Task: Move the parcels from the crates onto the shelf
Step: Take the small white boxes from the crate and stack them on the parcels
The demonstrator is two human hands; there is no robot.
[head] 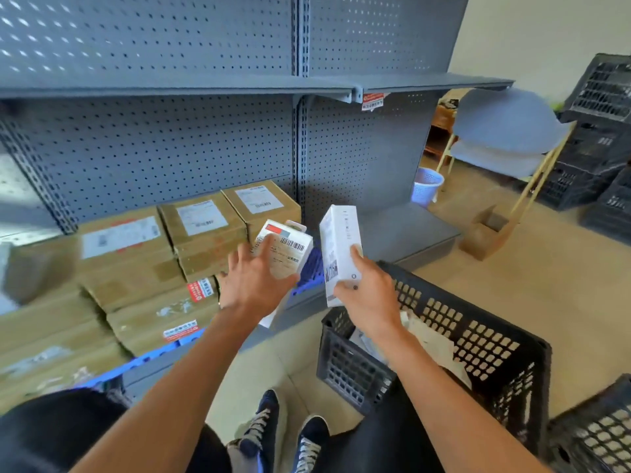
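We look down at two bare arms reaching toward a grey pegboard shelf [406,230]. At centre frame, our left hand [254,281] has its fingers spread and curled around a white parcel with a barcode label [290,249], held tilted just in front of the stacked brown cardboard boxes [164,254] that fill the shelf at left. Just right of it, our right hand [367,295] grips the lower end of a tall white box [338,247], thumb pressed on its front, holding it nearly upright. Below the right arm, at lower right, sits a black plastic crate [478,339] on the floor with pale parcels [433,343] inside.
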